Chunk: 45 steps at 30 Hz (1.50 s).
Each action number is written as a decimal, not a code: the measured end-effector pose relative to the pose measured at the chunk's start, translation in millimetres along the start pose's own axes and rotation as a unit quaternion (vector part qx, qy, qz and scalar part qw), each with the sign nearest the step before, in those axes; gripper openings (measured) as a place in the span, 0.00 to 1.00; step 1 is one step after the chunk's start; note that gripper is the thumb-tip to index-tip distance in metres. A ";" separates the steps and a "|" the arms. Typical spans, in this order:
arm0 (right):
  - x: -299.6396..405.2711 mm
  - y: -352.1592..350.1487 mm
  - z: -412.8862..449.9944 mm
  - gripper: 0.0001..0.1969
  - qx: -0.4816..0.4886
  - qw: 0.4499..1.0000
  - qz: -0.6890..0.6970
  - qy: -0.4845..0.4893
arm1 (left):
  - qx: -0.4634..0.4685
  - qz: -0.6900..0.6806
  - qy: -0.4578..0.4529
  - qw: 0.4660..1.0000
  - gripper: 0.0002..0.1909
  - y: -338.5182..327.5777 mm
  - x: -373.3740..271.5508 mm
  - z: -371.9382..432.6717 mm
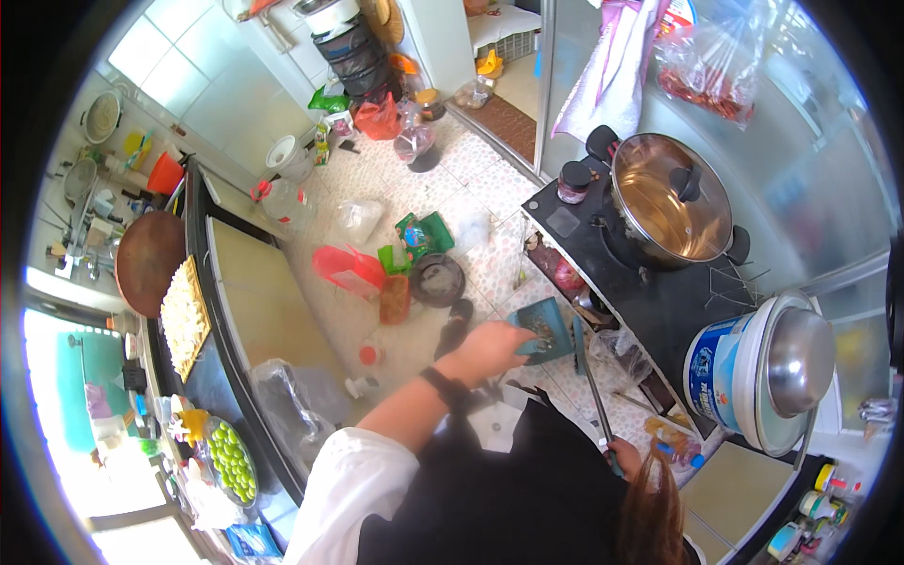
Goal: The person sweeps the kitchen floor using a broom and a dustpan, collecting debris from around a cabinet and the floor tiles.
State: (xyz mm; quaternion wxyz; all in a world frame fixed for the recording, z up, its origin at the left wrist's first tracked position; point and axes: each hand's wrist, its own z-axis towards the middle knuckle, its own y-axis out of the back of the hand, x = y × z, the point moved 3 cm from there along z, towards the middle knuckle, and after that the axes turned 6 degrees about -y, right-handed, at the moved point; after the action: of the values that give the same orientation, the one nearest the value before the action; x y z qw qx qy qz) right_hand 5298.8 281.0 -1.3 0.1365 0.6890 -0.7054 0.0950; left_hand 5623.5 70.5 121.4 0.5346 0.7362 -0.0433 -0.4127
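Note:
My left hand (494,346), with a dark band on its wrist, grips the near-left side of a teal dustpan (549,311). Crumbs and small scraps (542,333) lie in the pan, just above the tiled floor. In my right hand (625,458), at the lower right, is the handle of a small broom (599,395). Its teal bristle head (579,346) stands beside the pan's right edge. Hair hanging down partly hides the right hand. Past my left hand lies a dark round pan (437,280), close to a dark shoe (460,311).
A black counter (565,247) on the right bears a lidded pot (671,198) and a white bucket (727,367). Its lower shelf holds a red onion (567,274). Green packages (424,235), a red plastic bag (346,270) and a plastic bottle (282,201) are on the floor.

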 end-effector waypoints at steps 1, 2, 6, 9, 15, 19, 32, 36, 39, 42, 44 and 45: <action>-3.4 2.7 5.4 0.06 0.017 1.000 0.005 0.008 | -0.005 0.012 0.000 1.000 0.18 -0.1 2.7 0.9; -6.9 5.4 10.9 0.06 0.034 0.999 0.011 0.016 | -0.002 0.017 -0.006 1.000 0.18 0.3 5.4 1.3; -24.6 13.8 36.4 0.07 0.065 0.996 0.066 0.007 | -0.024 0.008 -0.003 1.000 0.17 0.2 24.6 2.0; -12.2 -2.4 33.8 0.07 0.090 0.995 0.006 0.035 | -0.038 0.017 0.028 0.999 0.17 6.8 34.2 -12.5; 7.2 -16.9 19.4 0.04 0.079 0.996 0.024 -0.018 | -0.073 0.039 0.063 0.995 0.16 28.4 42.0 -41.3; 16.8 -23.0 5.4 0.04 0.080 0.996 -0.017 -0.042 | -0.099 0.048 0.084 0.990 0.15 40.9 45.7 -65.5; 47.2 -88.7 -23.3 0.04 0.045 0.994 -0.074 -0.064 | -0.149 -0.065 0.253 0.954 0.19 51.6 141.4 -70.1; 64.5 -127.2 -43.8 0.03 0.008 0.994 -0.083 -0.069 | -0.148 -0.070 0.255 0.953 0.20 47.1 191.7 -48.4; 46.3 -134.0 -39.0 0.04 0.000 0.998 -0.048 -0.036 | -0.137 -0.079 0.231 0.960 0.20 51.4 217.7 -25.7; 32.0 -144.1 -38.2 0.10 -0.013 0.999 -0.038 -0.021 | -0.151 -0.063 0.218 0.962 0.17 49.0 247.9 -10.1; 43.7 -162.2 -50.3 0.12 0.000 0.997 -0.068 0.031 | -0.143 -0.057 0.192 0.969 0.17 56.3 264.8 -1.1; 40.1 -164.6 -47.0 0.14 0.015 1.000 -0.016 0.000 | -0.143 -0.058 0.191 0.969 0.17 59.9 273.0 4.2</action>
State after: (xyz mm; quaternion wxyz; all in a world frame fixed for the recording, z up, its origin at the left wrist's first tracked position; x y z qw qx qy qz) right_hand 5465.4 252.8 47.1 0.1275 0.7023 -0.6927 0.1031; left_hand 5822.4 -95.9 17.1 0.6076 0.7187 0.1621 -0.2966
